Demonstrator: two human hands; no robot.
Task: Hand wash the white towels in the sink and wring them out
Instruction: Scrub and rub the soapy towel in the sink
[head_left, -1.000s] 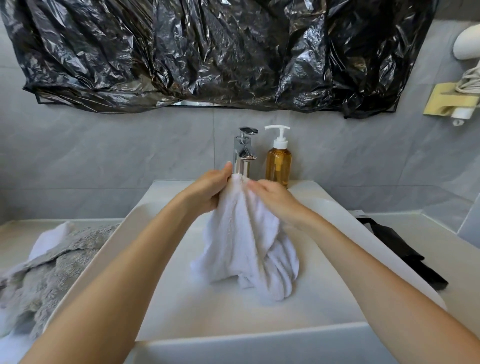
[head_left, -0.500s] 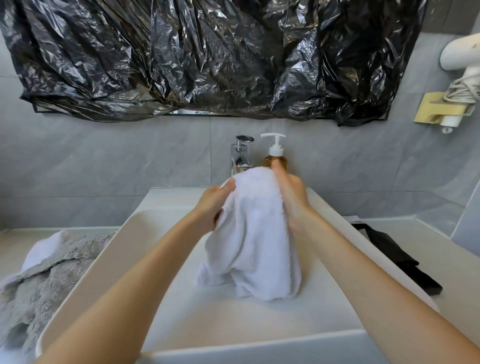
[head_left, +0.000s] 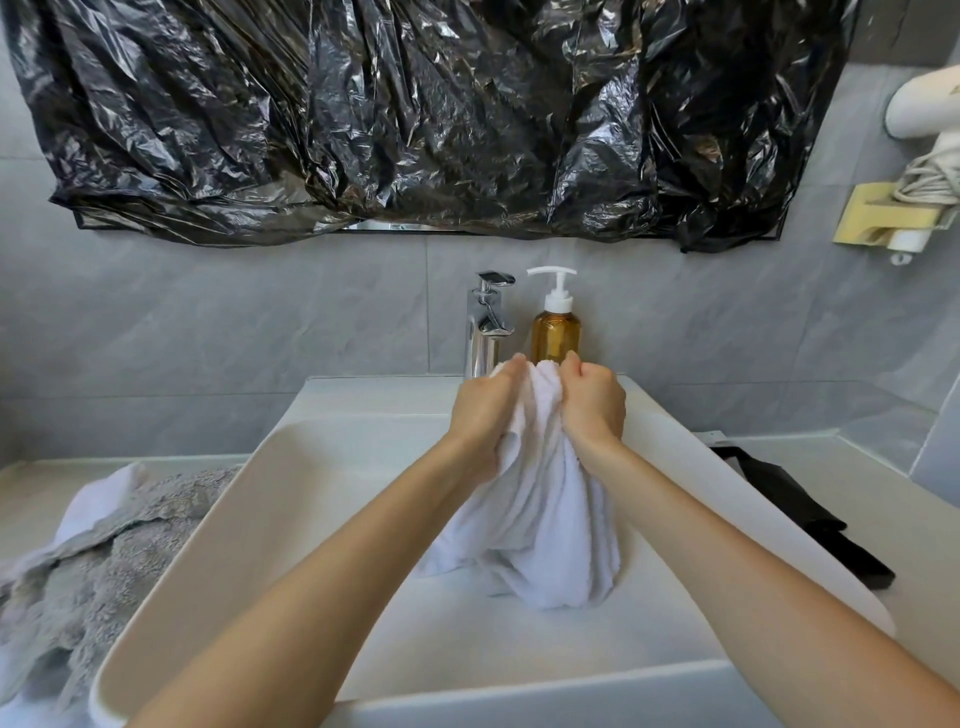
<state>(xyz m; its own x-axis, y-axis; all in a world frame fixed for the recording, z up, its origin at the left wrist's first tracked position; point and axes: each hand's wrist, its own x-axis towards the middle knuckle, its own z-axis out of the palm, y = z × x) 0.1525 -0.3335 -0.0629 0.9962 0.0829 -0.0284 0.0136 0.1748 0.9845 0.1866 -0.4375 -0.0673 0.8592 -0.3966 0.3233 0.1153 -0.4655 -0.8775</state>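
A white towel (head_left: 540, 519) hangs bunched over the white sink (head_left: 322, 467), its lower folds resting on the basin floor. My left hand (head_left: 485, 410) grips the towel's top from the left, fingers curled into the cloth. My right hand (head_left: 595, 402) grips the same top edge from the right, closed into a fist. The two hands are close together, just in front of the chrome tap (head_left: 485, 327). No water runs from the tap.
An amber soap pump bottle (head_left: 555, 327) stands right of the tap. A grey towel (head_left: 98, 566) with a white cloth (head_left: 98, 504) lies on the counter at left. A black object (head_left: 800, 514) lies on the right counter. Black plastic sheeting (head_left: 415, 114) covers the mirror.
Both hands have bunched the towel's top tighter and drawn closer together; the right hand has curled into a fist on it. The spread top fold seen half a second ago is now gathered.
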